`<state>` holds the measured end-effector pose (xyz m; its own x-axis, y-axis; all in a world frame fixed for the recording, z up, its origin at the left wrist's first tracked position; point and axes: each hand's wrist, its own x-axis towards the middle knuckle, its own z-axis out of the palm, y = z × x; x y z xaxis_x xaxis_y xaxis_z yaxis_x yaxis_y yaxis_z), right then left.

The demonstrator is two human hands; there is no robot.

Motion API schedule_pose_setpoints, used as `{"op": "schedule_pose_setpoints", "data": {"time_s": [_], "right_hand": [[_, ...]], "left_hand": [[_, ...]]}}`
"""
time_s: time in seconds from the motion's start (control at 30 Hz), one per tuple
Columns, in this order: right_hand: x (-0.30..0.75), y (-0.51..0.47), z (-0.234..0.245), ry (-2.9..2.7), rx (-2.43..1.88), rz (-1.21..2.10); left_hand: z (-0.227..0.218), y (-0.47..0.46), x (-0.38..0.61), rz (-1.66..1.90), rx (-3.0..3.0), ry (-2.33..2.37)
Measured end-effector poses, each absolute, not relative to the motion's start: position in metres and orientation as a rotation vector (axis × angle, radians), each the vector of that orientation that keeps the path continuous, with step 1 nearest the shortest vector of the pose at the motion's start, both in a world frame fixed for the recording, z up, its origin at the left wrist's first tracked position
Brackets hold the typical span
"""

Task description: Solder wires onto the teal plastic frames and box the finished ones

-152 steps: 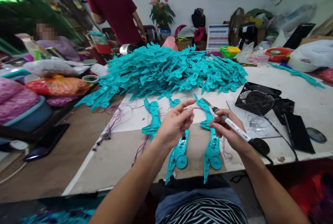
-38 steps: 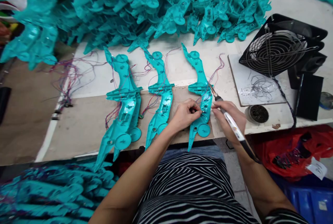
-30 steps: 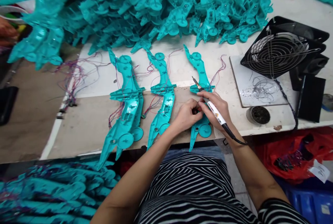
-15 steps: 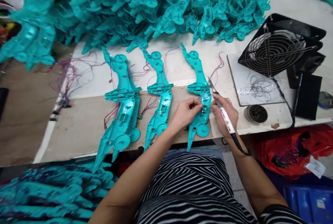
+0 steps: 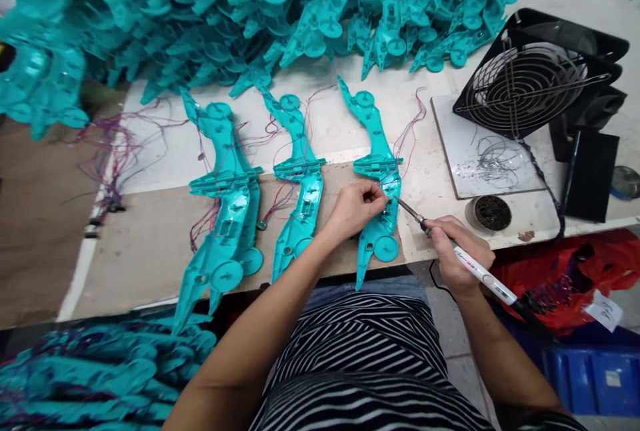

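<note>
Three teal plastic shells lie side by side at the table's near edge, with thin red and purple wires trailing from them. My left hand (image 5: 356,207) rests on the right shell (image 5: 376,171), its fingers pinched on something small I cannot make out. My right hand (image 5: 456,251) is closed around a white soldering iron (image 5: 475,269). The iron's metal tip touches the right shell just beside my left fingertips. The middle shell (image 5: 303,184) and the left shell (image 5: 225,197) lie untouched.
A big heap of teal shells (image 5: 250,11) fills the back of the table. A black fan (image 5: 530,84) stands at the right, behind a white tile with solder wire (image 5: 487,157) and a round tip-cleaner tin (image 5: 493,212). More teal shells (image 5: 100,371) are piled below left.
My right hand has drawn back toward the table edge and swung the iron, so its tip now points at the shell from the right. My left hand has stayed pinched on the same spot.
</note>
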<state>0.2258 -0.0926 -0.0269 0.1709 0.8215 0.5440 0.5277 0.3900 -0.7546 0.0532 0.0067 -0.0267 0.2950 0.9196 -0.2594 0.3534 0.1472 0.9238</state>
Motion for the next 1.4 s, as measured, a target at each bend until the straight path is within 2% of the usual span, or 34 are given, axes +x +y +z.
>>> {"op": "schedule_pose_setpoints", "data": {"time_s": [1.4], "right_hand": [[0.2331,-0.0981,-0.0304,-1.616,-1.200,0.332]], "left_hand": [[-0.0297,0.0068,0.0533,0.641,1.391,1.210]]}}
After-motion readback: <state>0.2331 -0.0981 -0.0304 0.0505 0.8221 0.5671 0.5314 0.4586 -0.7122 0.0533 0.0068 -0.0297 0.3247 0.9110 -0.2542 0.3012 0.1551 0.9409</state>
